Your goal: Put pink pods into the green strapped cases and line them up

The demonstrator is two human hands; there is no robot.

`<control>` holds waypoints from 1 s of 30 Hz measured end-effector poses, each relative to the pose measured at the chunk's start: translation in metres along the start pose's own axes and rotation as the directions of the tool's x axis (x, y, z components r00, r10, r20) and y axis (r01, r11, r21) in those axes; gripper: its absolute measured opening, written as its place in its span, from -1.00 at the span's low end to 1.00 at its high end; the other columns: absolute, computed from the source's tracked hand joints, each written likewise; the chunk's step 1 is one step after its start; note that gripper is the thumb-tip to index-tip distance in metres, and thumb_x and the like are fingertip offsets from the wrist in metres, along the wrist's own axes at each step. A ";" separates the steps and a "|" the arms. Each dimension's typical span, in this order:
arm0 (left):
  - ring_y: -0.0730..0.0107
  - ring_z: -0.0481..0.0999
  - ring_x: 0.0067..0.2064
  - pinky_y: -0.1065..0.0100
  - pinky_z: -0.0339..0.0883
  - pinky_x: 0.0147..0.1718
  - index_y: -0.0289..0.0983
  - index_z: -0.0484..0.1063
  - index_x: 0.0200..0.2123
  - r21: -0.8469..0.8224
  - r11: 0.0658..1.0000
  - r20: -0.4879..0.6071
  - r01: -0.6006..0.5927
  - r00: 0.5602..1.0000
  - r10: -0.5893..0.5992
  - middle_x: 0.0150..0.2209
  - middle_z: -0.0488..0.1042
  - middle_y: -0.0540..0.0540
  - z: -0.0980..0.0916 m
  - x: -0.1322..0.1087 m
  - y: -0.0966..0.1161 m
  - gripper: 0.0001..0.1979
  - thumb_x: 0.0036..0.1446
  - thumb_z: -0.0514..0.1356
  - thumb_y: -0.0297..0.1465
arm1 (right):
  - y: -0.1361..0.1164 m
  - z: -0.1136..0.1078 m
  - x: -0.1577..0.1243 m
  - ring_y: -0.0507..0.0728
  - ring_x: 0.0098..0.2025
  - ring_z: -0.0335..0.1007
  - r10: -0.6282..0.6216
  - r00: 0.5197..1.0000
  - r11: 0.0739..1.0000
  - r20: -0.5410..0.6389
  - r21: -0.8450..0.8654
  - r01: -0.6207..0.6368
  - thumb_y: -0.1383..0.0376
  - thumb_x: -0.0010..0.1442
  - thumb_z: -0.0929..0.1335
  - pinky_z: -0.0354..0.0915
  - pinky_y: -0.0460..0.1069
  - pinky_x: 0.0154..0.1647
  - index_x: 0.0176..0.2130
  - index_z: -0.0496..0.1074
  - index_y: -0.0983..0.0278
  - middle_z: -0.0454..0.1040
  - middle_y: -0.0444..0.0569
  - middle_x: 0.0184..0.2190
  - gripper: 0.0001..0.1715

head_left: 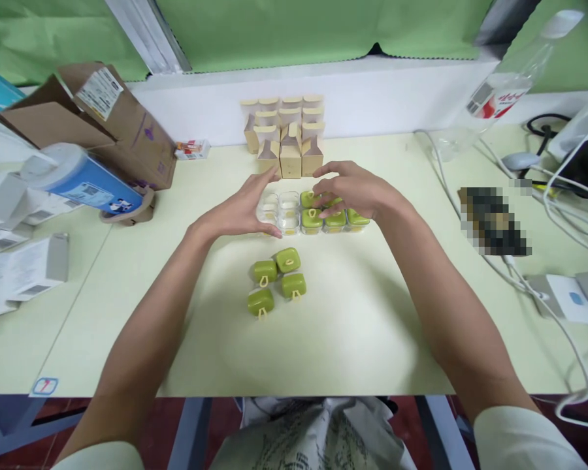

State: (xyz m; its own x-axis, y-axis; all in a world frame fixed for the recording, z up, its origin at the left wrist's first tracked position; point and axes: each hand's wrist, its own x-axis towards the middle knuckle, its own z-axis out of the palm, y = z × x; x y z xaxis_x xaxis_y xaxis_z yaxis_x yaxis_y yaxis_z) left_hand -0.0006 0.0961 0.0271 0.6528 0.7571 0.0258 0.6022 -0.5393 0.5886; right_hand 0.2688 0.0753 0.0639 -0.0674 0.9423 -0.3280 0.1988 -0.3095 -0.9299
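My left hand [247,207] is at the left end of a row of small clear containers [289,214], its thumb and fingers spread around the end ones. Over the right part of the row hovers my right hand [355,189], fingers apart and curved above containers with green lids [312,220]. Whether its fingertips touch the lids, I cannot tell. Several loose green lids [288,260] with pale yellow loops lie on the table nearer to me. Behind the row stand several small open kraft boxes [291,160].
An open cardboard box [142,143], a blue canister [98,186] and white boxes [34,267] are on the left. At the right are a clear plastic bottle [504,98], white cables [563,326] and a pixelated dark object [494,222].
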 end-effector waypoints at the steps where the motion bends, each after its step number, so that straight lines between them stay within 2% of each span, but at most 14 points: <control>1: -0.31 0.07 0.60 -0.23 -0.01 0.54 -0.04 -0.34 0.65 -0.008 1.000 -0.016 -0.016 1.000 0.016 0.58 0.10 -0.34 0.003 0.004 0.006 0.49 -0.07 0.53 0.20 | 0.001 -0.001 0.001 0.31 -0.15 0.66 0.022 1.000 0.998 0.005 0.050 -0.023 0.46 0.17 0.49 0.69 0.26 -0.19 -0.04 0.48 0.21 0.57 0.04 -0.24 -0.64; 3: -0.32 0.07 0.60 -0.24 0.00 0.53 -0.05 -0.39 0.65 -0.017 0.998 -0.008 -0.063 0.998 0.062 0.58 0.11 -0.35 0.012 0.018 0.015 0.49 -0.04 0.52 0.18 | 0.002 -0.005 0.003 0.32 -0.17 0.67 0.041 0.999 0.991 0.015 0.127 -0.042 0.47 0.16 0.50 0.70 0.27 -0.20 -0.04 0.46 0.21 0.55 0.02 -0.27 -0.62; 6: -0.41 0.10 0.58 -0.26 0.06 0.48 -0.12 -0.46 0.64 0.000 0.991 0.037 -0.131 0.991 0.131 0.59 0.08 -0.42 0.029 0.042 0.019 0.60 -0.12 0.56 0.14 | 0.002 -0.009 0.004 0.32 -0.22 0.69 0.042 0.995 0.973 0.095 0.224 -0.063 0.46 0.12 0.52 0.71 0.29 -0.16 -0.10 0.48 0.24 0.53 0.01 -0.32 -0.66; 10: -0.41 0.23 0.51 -0.21 0.20 0.40 -0.18 -0.60 0.62 0.005 0.992 0.043 -0.124 0.991 0.123 0.57 0.10 -0.48 0.044 0.061 0.015 0.68 -0.18 0.59 0.03 | 0.004 -0.005 0.004 0.31 -0.21 0.69 0.066 0.958 0.951 0.280 0.273 -0.146 0.43 0.17 0.50 0.69 0.26 -0.07 -0.17 0.54 0.32 0.58 0.12 -0.33 -0.83; 12: -0.38 0.28 0.48 -0.16 0.27 0.35 -0.20 -0.64 0.61 -0.014 0.992 0.026 -0.122 0.992 0.122 0.55 0.13 -0.49 0.046 0.062 0.013 0.69 -0.18 0.59 0.00 | 0.005 -0.001 0.004 0.28 -0.17 0.69 0.077 0.944 0.945 0.321 0.278 -0.172 0.44 0.20 0.47 0.68 0.19 -0.04 -0.20 0.56 0.34 0.61 0.14 -0.33 -0.88; 15: -0.31 0.41 0.37 -0.07 0.37 0.25 -0.23 -0.67 0.60 -0.030 0.994 0.000 -0.108 0.994 0.108 0.48 0.26 -0.48 0.047 0.061 0.013 0.72 -0.22 0.60 -0.04 | 0.009 0.008 0.006 0.21 -0.18 0.67 0.076 0.962 0.940 0.262 0.303 -0.157 0.47 0.21 0.45 0.65 0.09 -0.04 -0.28 0.56 0.31 0.62 0.10 -0.36 -0.92; 19: -0.23 0.50 0.24 -0.04 0.41 0.14 -0.23 -0.67 0.60 0.002 0.994 -0.024 -0.112 0.993 0.112 0.32 0.46 -0.39 0.051 0.063 0.010 0.72 -0.24 0.60 -0.10 | 0.015 0.020 0.006 0.12 -0.33 0.59 0.057 0.986 0.953 0.157 0.286 -0.100 0.50 0.23 0.41 0.62 0.01 -0.13 -0.40 0.52 0.25 0.55 -0.01 -0.48 -0.79; 23: -0.30 0.45 0.30 -0.09 0.38 0.19 -0.25 -0.65 0.60 -0.008 0.991 -0.027 -0.130 0.991 0.130 0.34 0.43 -0.42 0.057 0.067 0.004 0.73 -0.28 0.60 -0.13 | 0.009 0.021 -0.001 0.10 -0.41 0.53 -0.011 0.996 0.970 0.088 0.241 -0.011 0.49 0.25 0.41 0.56 -0.02 -0.20 -0.49 0.47 0.24 0.50 -0.03 -0.54 -0.70; 27: -0.36 0.40 0.37 -0.12 0.36 0.24 -0.28 -0.61 0.61 -0.038 0.989 -0.032 -0.146 0.989 0.145 0.38 0.39 -0.46 0.057 0.067 0.005 0.73 -0.29 0.59 -0.08 | -0.011 0.008 -0.035 0.11 -0.35 0.55 -0.165 0.986 0.962 0.002 0.221 0.160 0.49 0.26 0.38 0.53 -0.02 -0.21 -0.42 0.55 0.27 0.59 0.01 -0.46 -0.75; 28: -0.35 0.39 0.37 -0.11 0.36 0.24 -0.28 -0.59 0.61 -0.036 0.989 -0.022 -0.143 0.990 0.142 0.38 0.40 -0.45 0.056 0.066 0.006 0.71 -0.27 0.58 -0.07 | -0.013 0.005 -0.047 0.11 -0.31 0.57 -0.219 0.976 0.949 -0.011 0.230 0.216 0.47 0.26 0.37 0.52 -0.04 -0.21 -0.37 0.59 0.28 0.62 0.02 -0.41 -0.77; 30: -0.33 0.38 0.38 -0.08 0.35 0.26 -0.28 -0.57 0.62 -0.009 0.993 0.012 -0.114 0.993 0.114 0.35 0.43 -0.42 0.054 0.064 0.012 0.66 -0.22 0.55 -0.07 | -0.008 0.005 -0.070 0.11 -0.28 0.57 -0.254 0.967 0.938 -0.012 0.239 0.249 0.43 0.24 0.39 0.52 -0.04 -0.20 -0.30 0.63 0.31 0.66 0.04 -0.34 -0.84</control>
State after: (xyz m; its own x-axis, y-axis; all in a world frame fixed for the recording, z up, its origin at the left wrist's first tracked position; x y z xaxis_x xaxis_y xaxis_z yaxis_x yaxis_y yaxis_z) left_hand 0.0731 0.1184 -0.0078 0.7226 0.6863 0.0828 0.5198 -0.6185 0.5893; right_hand 0.2673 0.0113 0.0939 -0.1037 0.9914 -0.0795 -0.0643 -0.0864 -0.9942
